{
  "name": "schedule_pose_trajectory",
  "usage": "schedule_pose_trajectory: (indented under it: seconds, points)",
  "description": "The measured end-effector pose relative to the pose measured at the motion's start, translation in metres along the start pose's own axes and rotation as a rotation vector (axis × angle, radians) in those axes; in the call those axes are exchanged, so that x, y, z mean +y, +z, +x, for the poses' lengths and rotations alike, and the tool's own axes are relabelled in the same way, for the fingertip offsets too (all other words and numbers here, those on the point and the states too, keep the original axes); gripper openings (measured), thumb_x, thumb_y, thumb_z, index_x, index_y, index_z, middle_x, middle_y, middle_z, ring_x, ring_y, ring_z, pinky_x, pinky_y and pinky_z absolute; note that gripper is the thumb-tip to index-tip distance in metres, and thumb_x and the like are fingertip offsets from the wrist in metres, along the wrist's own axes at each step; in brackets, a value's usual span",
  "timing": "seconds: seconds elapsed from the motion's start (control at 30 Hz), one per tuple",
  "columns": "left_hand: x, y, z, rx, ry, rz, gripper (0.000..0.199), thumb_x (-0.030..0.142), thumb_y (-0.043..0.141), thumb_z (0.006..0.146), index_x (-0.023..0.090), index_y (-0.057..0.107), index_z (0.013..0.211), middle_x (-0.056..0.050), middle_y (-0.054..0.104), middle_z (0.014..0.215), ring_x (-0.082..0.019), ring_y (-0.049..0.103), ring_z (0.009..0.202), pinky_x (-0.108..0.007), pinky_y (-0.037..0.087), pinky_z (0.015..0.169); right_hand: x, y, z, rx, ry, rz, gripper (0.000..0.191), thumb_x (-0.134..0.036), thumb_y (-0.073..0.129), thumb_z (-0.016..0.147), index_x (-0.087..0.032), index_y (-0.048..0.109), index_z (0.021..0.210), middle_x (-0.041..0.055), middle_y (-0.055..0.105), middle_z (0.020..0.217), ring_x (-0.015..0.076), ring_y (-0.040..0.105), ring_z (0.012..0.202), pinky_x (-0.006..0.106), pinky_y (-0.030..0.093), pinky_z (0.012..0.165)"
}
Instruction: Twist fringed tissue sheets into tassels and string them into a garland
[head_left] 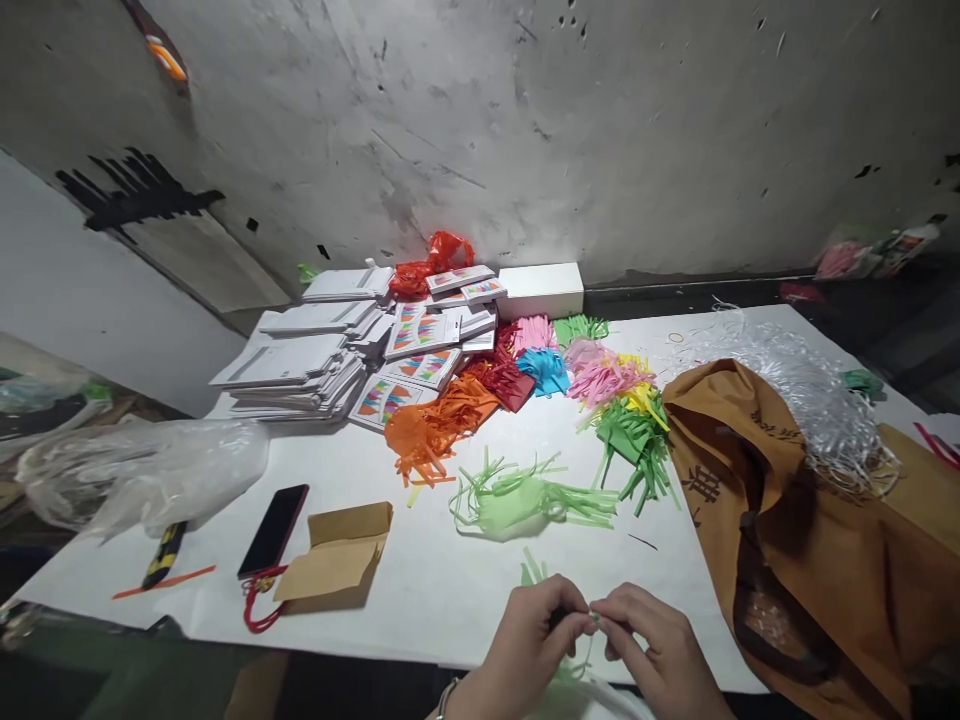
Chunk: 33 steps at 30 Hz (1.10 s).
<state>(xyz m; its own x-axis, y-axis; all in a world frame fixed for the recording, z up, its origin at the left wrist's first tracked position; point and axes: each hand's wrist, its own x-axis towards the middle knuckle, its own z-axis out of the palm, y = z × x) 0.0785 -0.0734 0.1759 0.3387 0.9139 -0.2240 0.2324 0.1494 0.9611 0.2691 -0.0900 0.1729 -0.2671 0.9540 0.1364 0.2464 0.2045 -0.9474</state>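
My left hand and my right hand meet low in the view, at the front edge of the table. Thumb and forefinger of each pinch a small twisted piece of the light green fringed tissue paper. Its strips show behind my left hand and hang below my fingers; the rest is hidden. Just beyond lies another light green fringed tissue paper piece, its cut strips spread to both sides. Farther back are bunches of orange, blue, pink and darker green fringed paper.
Stacks of white packets and printed cards stand at the back left. A phone, folded brown card and utility knife lie left. A brown cloth bag and white strings cover the right side.
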Motion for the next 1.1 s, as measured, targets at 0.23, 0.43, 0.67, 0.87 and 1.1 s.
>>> schedule_pose_trajectory:
  seconds: [0.23,0.43,0.67,0.87,1.1]
  points:
    - [0.019,-0.006,-0.001,-0.026,0.069,0.143,0.014,0.030,0.060,0.089,0.018,0.068,0.089,-0.005,0.069,0.076,-0.016,0.059,0.068,-0.025,0.044,0.066,0.002,0.001,0.002,0.006,0.177,0.140,0.029,-0.044,0.054,0.097,-0.021,0.071,0.091,0.0033,0.063,0.080,0.0130,0.063,0.061,0.021,0.051,0.055]
    - [0.024,-0.005,0.001,0.019,0.047,0.247,0.013,0.023,0.054,0.086,0.017,0.064,0.079,-0.001,0.062,0.070,-0.014,0.050,0.064,-0.024,0.037,0.060,0.009,0.010,-0.004,0.095,0.115,0.113,0.019,-0.036,0.055,0.098,-0.023,0.068,0.102,0.0050,0.067,0.087,0.0146,0.066,0.067,0.022,0.054,0.061]
    - [0.025,-0.001,0.007,-0.011,-0.081,0.015,0.011,0.025,0.058,0.080,0.017,0.059,0.073,0.002,0.056,0.067,-0.014,0.047,0.067,-0.025,0.037,0.063,0.006,0.011,0.000,0.127,-0.004,0.096,0.009,-0.025,0.060,0.095,-0.025,0.068,0.094,0.0026,0.067,0.087,0.0147,0.066,0.074,0.022,0.053,0.066]
    - [0.020,0.000,0.006,0.006,-0.100,-0.097,0.013,0.028,0.063,0.079,0.017,0.059,0.073,0.001,0.058,0.066,-0.014,0.048,0.065,-0.025,0.037,0.062,0.009,0.015,-0.001,0.102,0.232,0.360,0.017,-0.038,0.067,0.091,-0.022,0.069,0.087,0.0011,0.064,0.081,0.0149,0.067,0.065,0.025,0.055,0.065]
    - [0.005,0.002,0.007,-0.012,-0.208,-0.425,0.028,0.038,0.077,0.075,0.014,0.062,0.072,-0.003,0.067,0.062,-0.008,0.046,0.046,-0.021,0.033,0.048,0.006,0.014,0.006,0.106,0.192,0.292,0.012,-0.031,0.070,0.088,-0.021,0.072,0.081,0.0019,0.064,0.077,0.0153,0.064,0.072,0.023,0.051,0.067]
